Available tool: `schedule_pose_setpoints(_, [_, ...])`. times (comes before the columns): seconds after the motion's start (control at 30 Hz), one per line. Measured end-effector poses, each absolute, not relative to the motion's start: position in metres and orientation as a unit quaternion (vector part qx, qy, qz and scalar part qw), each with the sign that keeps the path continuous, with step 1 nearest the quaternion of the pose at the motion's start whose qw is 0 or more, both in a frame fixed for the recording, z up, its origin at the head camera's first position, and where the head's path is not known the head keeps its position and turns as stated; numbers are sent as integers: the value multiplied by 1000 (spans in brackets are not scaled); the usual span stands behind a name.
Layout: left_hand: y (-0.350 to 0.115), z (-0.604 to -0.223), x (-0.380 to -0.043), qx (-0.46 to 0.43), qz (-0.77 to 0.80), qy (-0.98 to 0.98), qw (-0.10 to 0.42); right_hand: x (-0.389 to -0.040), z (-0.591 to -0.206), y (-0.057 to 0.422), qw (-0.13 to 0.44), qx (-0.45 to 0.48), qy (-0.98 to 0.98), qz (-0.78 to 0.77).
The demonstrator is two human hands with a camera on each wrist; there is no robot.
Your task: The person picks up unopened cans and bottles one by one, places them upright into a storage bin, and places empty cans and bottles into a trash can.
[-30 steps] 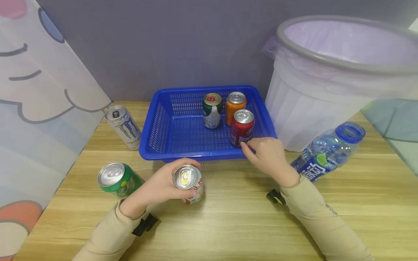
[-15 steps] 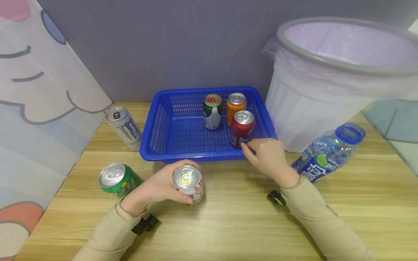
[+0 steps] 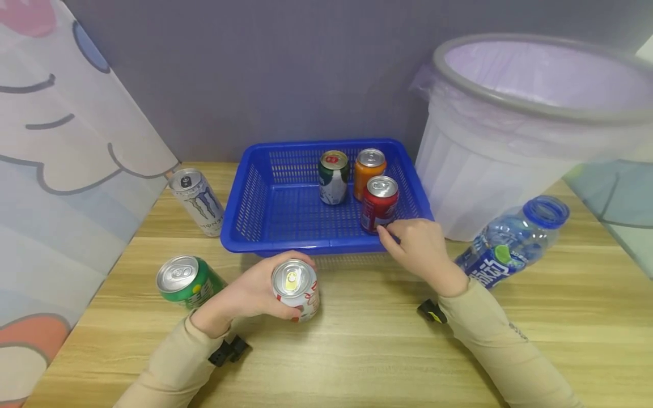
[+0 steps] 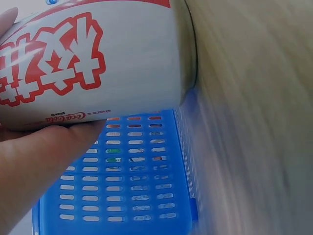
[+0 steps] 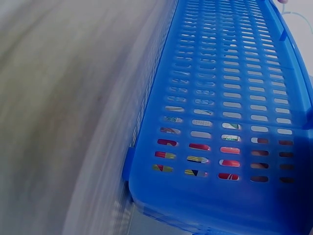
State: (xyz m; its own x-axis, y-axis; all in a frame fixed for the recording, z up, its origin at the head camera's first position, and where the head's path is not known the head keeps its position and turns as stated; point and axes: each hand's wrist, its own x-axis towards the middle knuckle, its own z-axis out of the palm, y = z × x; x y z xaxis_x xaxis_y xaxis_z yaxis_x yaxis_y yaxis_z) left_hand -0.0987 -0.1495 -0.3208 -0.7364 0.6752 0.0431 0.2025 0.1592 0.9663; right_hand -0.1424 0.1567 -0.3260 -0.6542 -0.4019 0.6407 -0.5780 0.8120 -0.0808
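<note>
My left hand [image 3: 260, 286] wraps round a white-and-red Coca-Cola can [image 4: 132, 58], thumb on the near side; the can's base is right at the wooden tabletop in the left wrist view. My right hand [image 3: 418, 243] curls over the front rim of the blue basket [image 3: 316, 247] near its right corner. Its thumb is beside a red can [image 3: 380, 201]; the other fingertips are hidden in the head view. Inside the basket, an orange can [image 3: 368, 170] and a dark green-and-white can [image 3: 334, 178] stand upright. In the right wrist view the basket's slotted wall [image 5: 210, 196] fills much of the picture.
A green can [image 3: 189, 283] stands left of my left hand, with a white Monster can [image 3: 196, 198] behind it. An uncapped blue-labelled bottle [image 3: 510, 243] stands right of my right hand. Behind it rises a tall white bin [image 3: 474, 153] with a purple liner. A grey wall [image 3: 280, 73] backs everything.
The whole head view has shifted slightly downward. Both hands keep their places on the can and at the basket's rim.
</note>
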Motion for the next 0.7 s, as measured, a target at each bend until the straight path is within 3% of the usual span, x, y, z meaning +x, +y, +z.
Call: schedule_pose_setpoints(0.7, [-150,-323,-99,307,570,735,202,-141,-327,157,316,274,-897,142])
